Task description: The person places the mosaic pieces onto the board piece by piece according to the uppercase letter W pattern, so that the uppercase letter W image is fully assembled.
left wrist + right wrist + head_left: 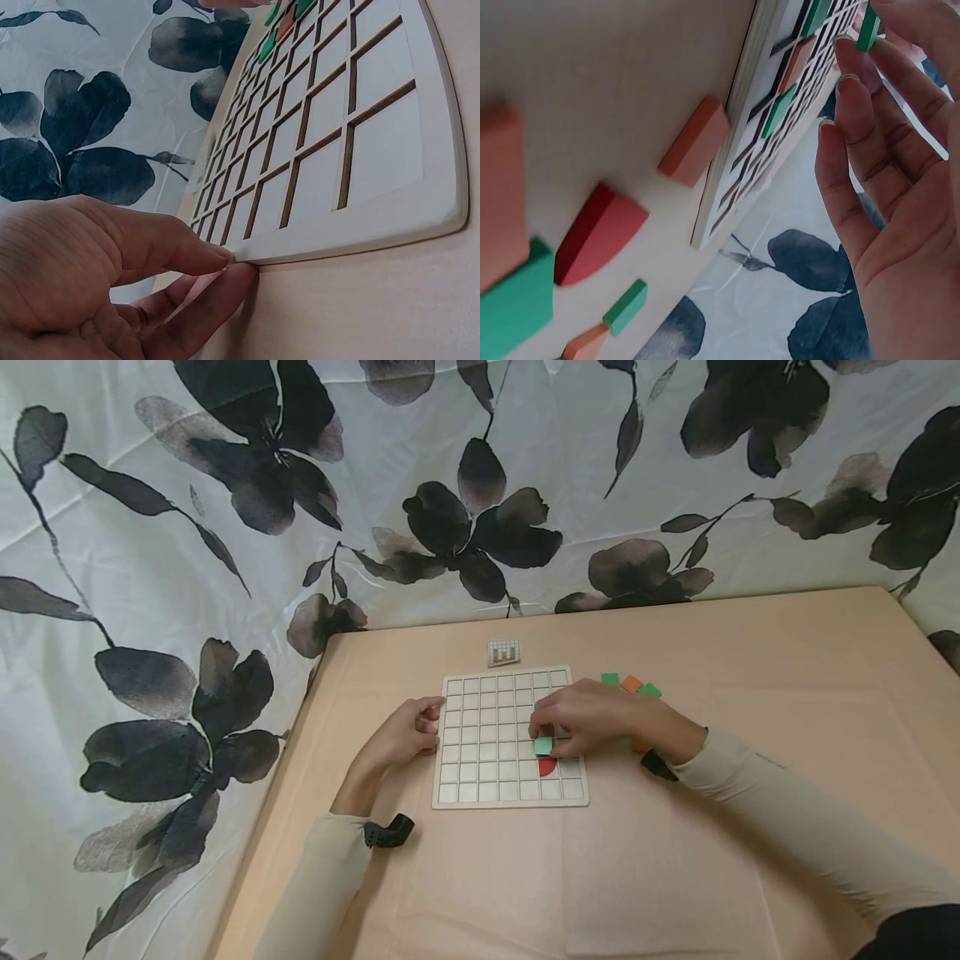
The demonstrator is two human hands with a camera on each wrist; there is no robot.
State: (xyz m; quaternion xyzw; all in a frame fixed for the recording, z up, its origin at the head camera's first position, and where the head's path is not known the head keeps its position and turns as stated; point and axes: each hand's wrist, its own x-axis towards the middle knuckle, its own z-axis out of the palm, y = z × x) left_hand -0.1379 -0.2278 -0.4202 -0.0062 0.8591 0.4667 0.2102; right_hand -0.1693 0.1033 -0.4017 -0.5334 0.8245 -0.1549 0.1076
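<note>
A white board divided into small squares lies flat on the table. My left hand is at its left edge, and in the left wrist view the thumb and a finger pinch the board's rim. Over the board's right part, my right hand pinches a small green block between thumb and fingers. Just below that block, a red piece with a curved side shows on the board. In the right wrist view, an orange block and a green block sit on the board, hidden from the head view.
Loose blocks lie right of the board, among them a green one, an orange one and a red curved one. A small card with a grid pattern lies behind the board. Floral cloth hangs beyond the table.
</note>
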